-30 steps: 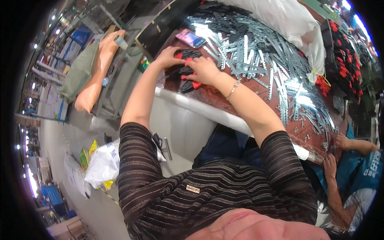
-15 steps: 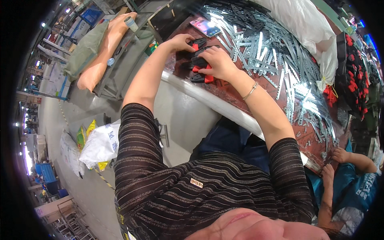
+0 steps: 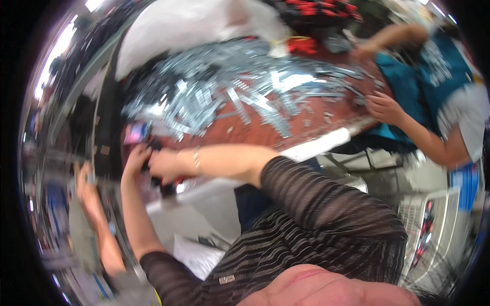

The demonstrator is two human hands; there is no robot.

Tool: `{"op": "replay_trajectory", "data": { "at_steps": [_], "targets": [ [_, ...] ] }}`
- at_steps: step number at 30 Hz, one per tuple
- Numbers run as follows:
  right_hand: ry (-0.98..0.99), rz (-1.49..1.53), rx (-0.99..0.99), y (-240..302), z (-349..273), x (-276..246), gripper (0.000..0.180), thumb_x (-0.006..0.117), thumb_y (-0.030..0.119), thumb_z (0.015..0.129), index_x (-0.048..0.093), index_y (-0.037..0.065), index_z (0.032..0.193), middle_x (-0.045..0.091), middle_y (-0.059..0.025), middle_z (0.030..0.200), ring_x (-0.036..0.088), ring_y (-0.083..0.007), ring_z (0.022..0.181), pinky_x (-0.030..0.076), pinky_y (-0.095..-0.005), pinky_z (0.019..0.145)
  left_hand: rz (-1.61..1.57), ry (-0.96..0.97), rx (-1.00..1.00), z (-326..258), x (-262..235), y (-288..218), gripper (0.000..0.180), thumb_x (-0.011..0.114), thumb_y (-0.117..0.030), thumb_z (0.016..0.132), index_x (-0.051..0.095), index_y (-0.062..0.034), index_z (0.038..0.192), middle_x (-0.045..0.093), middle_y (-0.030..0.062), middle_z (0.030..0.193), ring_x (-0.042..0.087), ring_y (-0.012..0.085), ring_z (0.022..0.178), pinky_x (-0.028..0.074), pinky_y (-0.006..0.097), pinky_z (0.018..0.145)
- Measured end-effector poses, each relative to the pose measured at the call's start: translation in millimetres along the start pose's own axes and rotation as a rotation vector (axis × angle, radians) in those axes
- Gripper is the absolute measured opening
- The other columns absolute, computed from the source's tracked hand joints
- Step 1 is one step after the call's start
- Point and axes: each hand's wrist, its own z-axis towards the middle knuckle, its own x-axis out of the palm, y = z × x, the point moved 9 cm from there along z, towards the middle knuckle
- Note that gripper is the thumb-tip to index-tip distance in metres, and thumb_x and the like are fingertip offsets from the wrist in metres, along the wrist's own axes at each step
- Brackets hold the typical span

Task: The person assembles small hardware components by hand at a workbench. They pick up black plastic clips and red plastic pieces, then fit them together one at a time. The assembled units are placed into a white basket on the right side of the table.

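Both hands are meeting at the near edge of the red table [image 3: 286, 133]: left hand [image 3: 135, 159] and right hand [image 3: 164, 166] are closing around a small dark part [image 3: 153, 162] (blurred), just beside the metal strip pile [image 3: 214, 94].

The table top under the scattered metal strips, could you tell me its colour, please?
Reddish brown table top, seen in the head view.

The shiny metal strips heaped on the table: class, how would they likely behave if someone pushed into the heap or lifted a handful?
The metal strips look flat, thin and stiff, so they would probably slide, not roll. Lying loose and criss-crossed on the table, a pushed heap would likely scatter. Their glossy shine suggests smooth faces that may slip from a grip.
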Motion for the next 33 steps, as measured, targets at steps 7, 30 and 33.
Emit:
{"op": "replay_trajectory", "data": {
  "at_steps": [7, 30, 33],
  "targets": [
    [-0.027, -0.017, 0.134, -6.0, 0.5, 21.3, 0.042, 0.072, 0.038, 0.067, 0.067, 0.003, 0.089, 0.055, -0.0136, 0.108, 0.050, -0.0308, 0.104, 0.048, -0.0418, 0.075, 0.273, -0.046, -0.137, 1.1, 8.4, -8.7, 0.036, 0.067, -0.003, 0.071, 0.054, -0.0004, 0.105, 0.060, 0.0073, 0.089, 0.056, 0.0141, 0.075, 0.046, 0.028, 0.062],
    [-0.114, 0.028, 0.049, -12.1, 3.7, 7.5, 0.045, 0.073, 0.037, 0.059, 0.066, 0.002, 0.087, 0.066, -0.0137, 0.081, 0.064, -0.0300, 0.079, 0.051, -0.0394, 0.068, -0.983, -0.473, -0.032, -150.3, -26.2, 30.9, 0.019, 0.057, -0.028, 0.091, 0.055, -0.0099, 0.097, 0.060, 0.0019, 0.085, 0.058, 0.0142, 0.075, 0.048, 0.027, 0.064],
    [-0.092, 0.025, 0.012, -11.7, 4.5, 8.7, 0.046, 0.072, 0.040, 0.060, 0.065, 0.003, 0.085, 0.067, -0.0134, 0.078, 0.065, -0.0298, 0.076, 0.051, -0.0394, 0.067, -1.134, -0.381, -0.064, -184.3, 10.0, 51.5, 0.023, 0.054, -0.030, 0.092, 0.056, -0.0082, 0.098, 0.061, 0.0046, 0.087, 0.059, 0.0179, 0.077, 0.050, 0.029, 0.066]
  ]
}}
